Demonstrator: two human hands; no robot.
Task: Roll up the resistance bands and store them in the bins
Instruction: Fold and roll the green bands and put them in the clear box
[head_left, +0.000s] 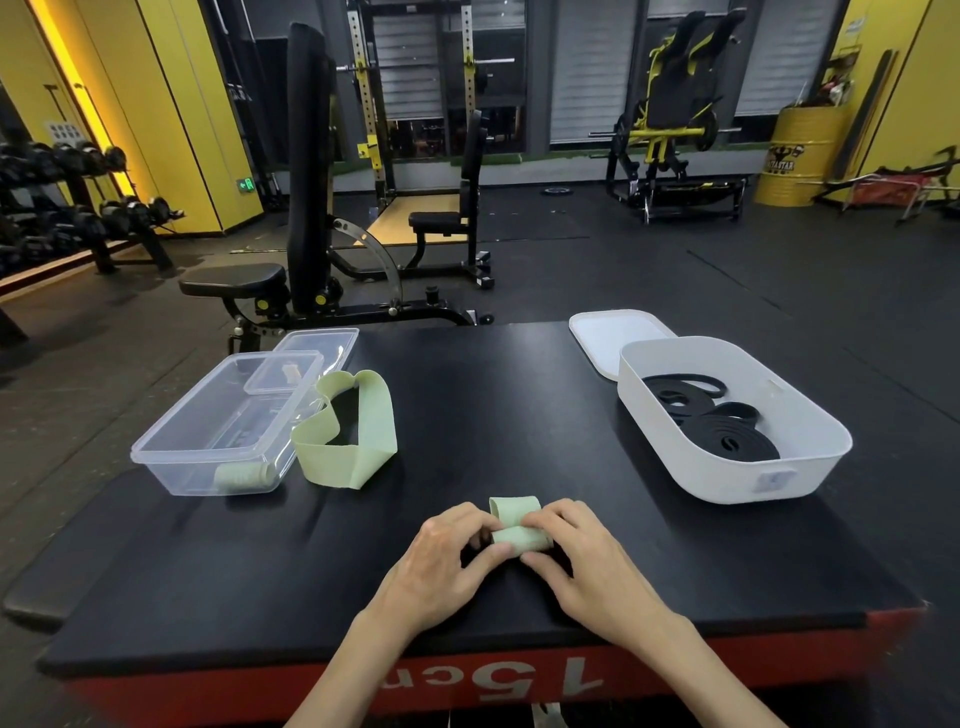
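Fingers (543, 562) of left hand (441, 564) and right hand (592, 566) pinch a half-rolled band (519, 538) on the table (519, 415).
Keep turns tight and edges flush, I judge; the clear bin (156, 467) sits left, holding 1 roll (241, 475).

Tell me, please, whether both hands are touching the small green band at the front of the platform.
Touching. The head view shows the left hand and right hand both pinching the part-rolled green band, fingers curled onto its folds.
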